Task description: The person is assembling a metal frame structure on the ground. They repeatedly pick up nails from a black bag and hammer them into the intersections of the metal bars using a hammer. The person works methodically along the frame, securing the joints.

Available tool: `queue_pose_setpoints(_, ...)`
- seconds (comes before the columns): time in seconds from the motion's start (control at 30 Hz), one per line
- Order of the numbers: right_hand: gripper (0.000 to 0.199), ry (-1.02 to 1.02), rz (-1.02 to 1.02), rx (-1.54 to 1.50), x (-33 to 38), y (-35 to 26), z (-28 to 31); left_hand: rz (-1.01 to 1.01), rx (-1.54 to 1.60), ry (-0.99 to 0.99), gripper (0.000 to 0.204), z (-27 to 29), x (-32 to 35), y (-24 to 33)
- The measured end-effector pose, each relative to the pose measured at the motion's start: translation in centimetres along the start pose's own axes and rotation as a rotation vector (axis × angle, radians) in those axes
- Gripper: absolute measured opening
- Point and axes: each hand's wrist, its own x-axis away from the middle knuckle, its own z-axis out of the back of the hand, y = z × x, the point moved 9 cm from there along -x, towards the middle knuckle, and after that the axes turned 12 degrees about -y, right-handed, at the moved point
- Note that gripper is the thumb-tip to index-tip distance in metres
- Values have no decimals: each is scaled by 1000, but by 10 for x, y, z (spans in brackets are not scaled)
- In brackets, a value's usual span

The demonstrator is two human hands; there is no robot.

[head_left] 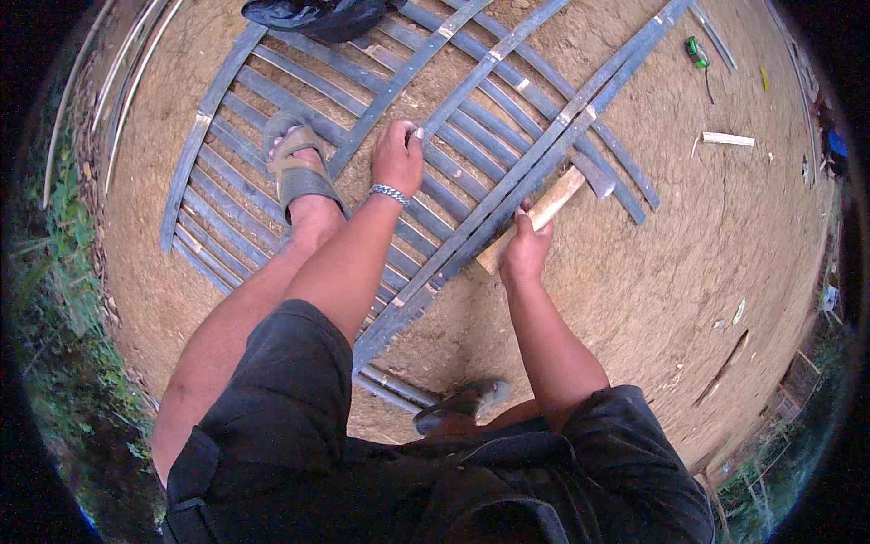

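A hatchet (556,199) with a pale wooden handle and a dark metal head is gripped in my right hand (526,251), low over the right edge of a slatted bamboo panel (272,83). My left hand (397,161), with a chain bracelet at the wrist, is closed at the near end of a grey bamboo strip (494,59) that crosses the slats. Its curled fingers hide exactly how they hold the strip. The panel lies on the ground, its dark slats joined by several longer cross strips.
My sandalled left foot (301,163) stands on the slats; the other sandal (462,406) is behind the panel's near corner. A black bag (322,16) lies at the far edge. On the dirt at right are a green-and-black tool (696,52) and a pale wood piece (728,139).
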Motion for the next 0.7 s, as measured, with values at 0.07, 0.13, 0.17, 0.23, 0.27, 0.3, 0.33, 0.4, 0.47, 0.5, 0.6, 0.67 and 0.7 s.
queue_pose_setpoints(0.07, 39, -9, -23, 32, 0, 1, 0, -34, -66, 24, 19, 1, 1, 3)
queue_pose_setpoints(0.13, 37, -9, -15, 44, 0, 0, 0, -39, -65, 35, 20, 2, 1, 3)
queue_pose_setpoints(0.17, 37, 4, 0, 17, 0, 2, 1, -42, -64, 40, 20, 2, 2, 3)
queue_pose_setpoints(0.23, 36, 29, 29, -41, 0, 4, 1, -9, -5, 29, 21, 2, 2, 0)
queue_pose_setpoints(0.27, 35, 29, 25, -39, 0, 3, 1, 7, 23, 24, 21, 3, 1, -1)
queue_pose_setpoints(0.3, 34, 28, 21, -38, 1, 2, 2, 70, 96, 47, 20, 5, 2, -7)
queue_pose_setpoints(0.33, 33, 32, 17, -36, 3, 1, 4, 132, 171, 67, 18, 8, 5, -5)
queue_pose_setpoints(0.4, 33, 32, 36, -24, 3, 0, 9, 181, 312, 153, 17, 15, 8, -7)
queue_pose_setpoints(0.47, 33, 35, 54, -14, 3, 2, 11, 157, 439, 293, 17, 26, 16, -20)
queue_pose_setpoints(0.5, 33, 41, 65, -10, 3, 3, 11, 164, 473, 396, 13, 32, 22, -26)
queue_pose_setpoints(0.6, 33, 76, 85, -2, 3, 0, 21, 350, 397, 408, 12, 24, 37, -14)
queue_pose_setpoints(0.67, 33, 59, 58, 26, 7, -4, 17, 296, 552, 408, 13, 12, 47, -6)
queue_pose_setpoints(0.7, 32, 37, 30, 59, 9, -5, 13, 268, 629, 409, 13, 6, 53, -4)
